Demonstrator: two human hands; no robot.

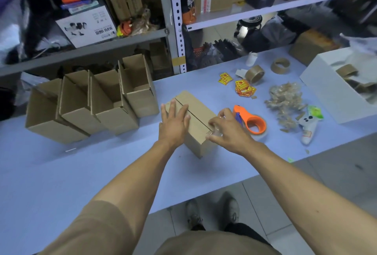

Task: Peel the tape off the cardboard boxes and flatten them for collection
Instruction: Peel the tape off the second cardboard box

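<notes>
a stockroom or packing area: slotted metal shelving (pixel 177 20) crammed with cartons and product boxes, a long worktable (pixel 102 165) carrying a row of open cardboard boxes (pixel 91 102), rolls of brown tape (pixel 255 73), an orange tape dispenser (pixel 252 120) and loose labels (pixel 243 87) (yellow and red ones).

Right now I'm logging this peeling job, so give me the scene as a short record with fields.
box in work: closed box on the table, flaps meeting at a centre seam
left hand: left hand flat on the box top
right hand: right hand pinching clear tape at the box's near end
open boxes: four open boxes to the left
right of box: orange dispenser, tape scraps, tape rolls
</notes>
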